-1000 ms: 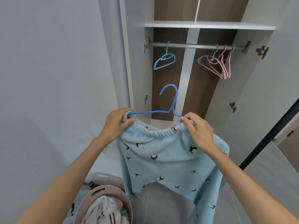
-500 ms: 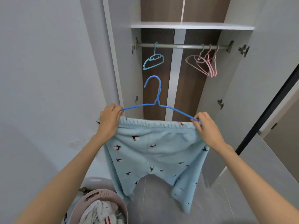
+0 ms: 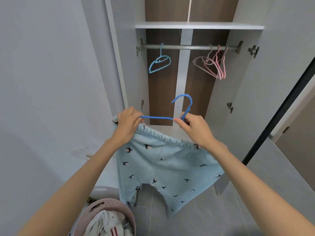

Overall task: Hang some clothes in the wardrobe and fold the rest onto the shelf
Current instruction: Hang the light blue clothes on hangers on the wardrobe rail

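Observation:
Light blue fleece trousers point(image 3: 163, 169) with small bird prints hang from a blue wire hanger point(image 3: 183, 106) in front of the open wardrobe. My left hand point(image 3: 127, 124) grips the hanger's left end together with the waistband. My right hand point(image 3: 194, 127) pinches the hanger at its neck, just under the hook. The waistband's right side sags below my right wrist. The wardrobe rail point(image 3: 189, 47) runs across above, under a white shelf point(image 3: 197, 25).
A light blue plastic hanger point(image 3: 159, 63) hangs at the rail's left and several pink hangers point(image 3: 214, 65) at its right. A pink laundry basket point(image 3: 85, 217) with white clothes stands on the floor at lower left. Wardrobe doors stand open on both sides.
My right hand left the hanger's right end and moved to its neck. The waistband's right side dropped and the hanger tilted.

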Tool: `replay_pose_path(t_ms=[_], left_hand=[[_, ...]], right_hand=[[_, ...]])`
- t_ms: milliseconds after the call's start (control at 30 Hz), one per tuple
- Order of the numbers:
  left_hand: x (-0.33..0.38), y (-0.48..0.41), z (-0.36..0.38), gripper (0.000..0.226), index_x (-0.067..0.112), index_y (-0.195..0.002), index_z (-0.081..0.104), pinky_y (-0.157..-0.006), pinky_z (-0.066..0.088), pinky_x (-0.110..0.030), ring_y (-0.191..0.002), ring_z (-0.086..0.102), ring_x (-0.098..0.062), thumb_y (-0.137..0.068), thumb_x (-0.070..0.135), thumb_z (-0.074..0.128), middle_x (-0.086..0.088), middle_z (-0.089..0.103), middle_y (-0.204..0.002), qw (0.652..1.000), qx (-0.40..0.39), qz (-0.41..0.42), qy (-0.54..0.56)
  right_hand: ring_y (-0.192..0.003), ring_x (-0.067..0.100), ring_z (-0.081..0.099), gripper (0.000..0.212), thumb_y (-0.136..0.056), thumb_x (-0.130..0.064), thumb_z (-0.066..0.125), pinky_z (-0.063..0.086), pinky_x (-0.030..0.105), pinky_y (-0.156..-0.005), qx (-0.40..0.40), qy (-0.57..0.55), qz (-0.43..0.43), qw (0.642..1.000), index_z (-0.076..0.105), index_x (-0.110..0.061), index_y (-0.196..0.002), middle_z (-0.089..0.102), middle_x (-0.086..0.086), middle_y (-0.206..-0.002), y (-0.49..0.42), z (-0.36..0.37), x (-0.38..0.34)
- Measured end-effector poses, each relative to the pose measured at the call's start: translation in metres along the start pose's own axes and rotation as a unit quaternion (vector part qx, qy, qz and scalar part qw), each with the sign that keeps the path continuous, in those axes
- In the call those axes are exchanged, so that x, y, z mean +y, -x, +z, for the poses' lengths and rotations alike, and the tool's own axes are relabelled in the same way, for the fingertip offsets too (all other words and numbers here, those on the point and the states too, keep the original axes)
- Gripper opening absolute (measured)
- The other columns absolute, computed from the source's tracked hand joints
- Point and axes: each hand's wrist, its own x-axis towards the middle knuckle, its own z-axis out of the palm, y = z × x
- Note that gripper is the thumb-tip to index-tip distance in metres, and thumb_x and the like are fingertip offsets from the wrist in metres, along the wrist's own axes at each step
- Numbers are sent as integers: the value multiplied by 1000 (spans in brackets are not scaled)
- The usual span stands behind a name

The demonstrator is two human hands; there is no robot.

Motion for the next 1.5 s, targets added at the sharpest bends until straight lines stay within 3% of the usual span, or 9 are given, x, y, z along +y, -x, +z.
replay_pose_path(t_ms=[100, 200, 367, 467, 600, 867, 1033, 1233, 1500], left_hand=[[2, -6, 7, 18, 16, -105, 66, -89, 25, -32, -108, 40, -27, -95, 17, 51, -8, 45, -111, 998, 8, -61, 23], [8, -6, 13, 47, 26, -131, 46, -101, 26, -39, -120, 29, -28, -87, 21, 61, -12, 32, -131, 983, 56, -173, 32], [8, -2, 20, 39, 0, -105, 50, -80, 43, -39, -101, 53, -35, -88, 34, 58, -19, 53, -104, 939, -5, -307, 158], [6, 1, 26, 33, 5, -91, 60, -64, 40, -33, -76, 56, -26, -97, 31, 40, -12, 58, -79, 944, -90, -276, 156], [9, 2, 35, 39, 15, -61, 37, -51, 26, -26, -55, 35, -12, -98, 27, 41, 1, 39, -59, 944, -87, -272, 168], [18, 10, 50, 41, 18, -60, 31, -50, 23, -26, -51, 33, -9, -97, 31, 44, 4, 37, -55, 959, -92, -231, 132], [25, 13, 47, 60, 19, -51, 30, -54, 31, -24, -50, 39, -14, -91, 63, 36, -1, 40, -53, 940, -183, -252, 142], [49, 14, 55, 60, 16, -67, 56, -69, 47, -28, -69, 59, -15, -85, 71, 39, 1, 67, -75, 913, -239, -254, 211], [53, -2, 60, 62, 20, -73, 57, -60, 46, -23, -66, 62, -10, -74, 80, 43, 6, 68, -74, 876, -229, -271, 326]], right_hand=[[-56, 21, 48, 40, -93, -47, 52, 32, 29, -53, 22, 3, 30, 999, 58, -12, -74, 51, 2, -58, -9, -4, -9], [-48, 9, 43, 40, -95, -46, 50, 30, 24, -49, 25, 20, 26, 999, 45, -22, -63, 53, -9, -56, -14, -8, -15], [-52, 9, 46, 37, -97, -40, 48, 43, 33, -58, -3, -33, 37, 999, 53, -17, -68, 57, -9, -62, -19, -19, -21], [-50, 7, 43, 34, -98, -35, 48, 44, 32, -60, -24, -71, 34, 997, 55, -13, -73, 54, -6, -59, -15, -20, -21], [-51, 9, 45, 34, -99, -31, 47, 48, 37, -62, -13, -68, 37, 997, 55, -9, -74, 55, -2, -59, -9, -19, -16], [-55, 11, 52, 35, -99, -29, 47, 50, 36, -66, 19, -55, 52, 997, 57, -5, -76, 59, -1, -63, -1, -13, -12], [-52, 4, 48, 32, -99, -29, 46, 44, 24, -64, 13, -72, 77, 994, 55, -12, -74, 58, -2, -61, 3, -8, -17], [-41, 3, 36, 22, -99, -21, 43, 32, 17, -40, -48, -246, 140, 958, 55, -12, -83, 53, -1, -64, -5, -9, -28], [-49, 7, 50, 21, -101, -16, 39, 46, 20, -47, -52, -324, 142, 934, 56, -11, -90, 59, 0, -68, -25, -7, -40]])
